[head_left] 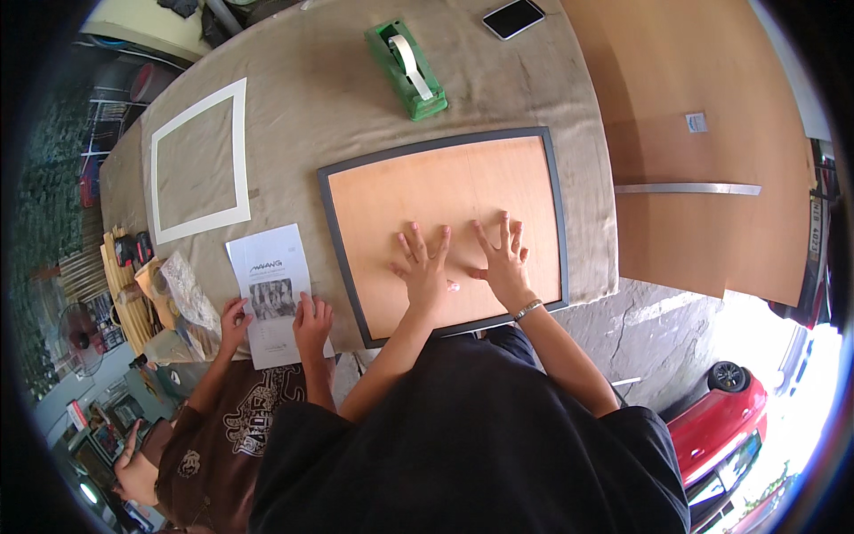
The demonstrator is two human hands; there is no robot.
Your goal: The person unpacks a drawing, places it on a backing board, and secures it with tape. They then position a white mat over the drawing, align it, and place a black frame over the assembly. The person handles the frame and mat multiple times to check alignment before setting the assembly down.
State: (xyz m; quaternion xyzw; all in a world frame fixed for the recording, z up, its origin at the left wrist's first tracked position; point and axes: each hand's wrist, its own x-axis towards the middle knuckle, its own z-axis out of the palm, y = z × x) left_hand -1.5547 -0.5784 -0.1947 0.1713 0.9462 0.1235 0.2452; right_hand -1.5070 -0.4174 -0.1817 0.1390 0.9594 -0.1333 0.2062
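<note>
A dark grey picture frame (437, 148) lies on the cloth-covered table in front of me, with a light brown wooden panel (445, 191) filling its inside. My left hand (423, 267) rests on the panel, fingers spread. Beside it, my right hand (505, 267) is also spread on the wood, a bracelet (527, 309) round the wrist. Neither hand holds anything. Under the left palm's right edge shows a small pale spot that I cannot make out.
To my left a person in a brown shirt (209, 463) holds a printed paper sheet (265, 258) at the table. A white mat border (240, 142), a green tape dispenser (407, 71) and a phone (513, 18) lie farther off. A large wooden board (685, 71) with a metal ruler (685, 189) is at right.
</note>
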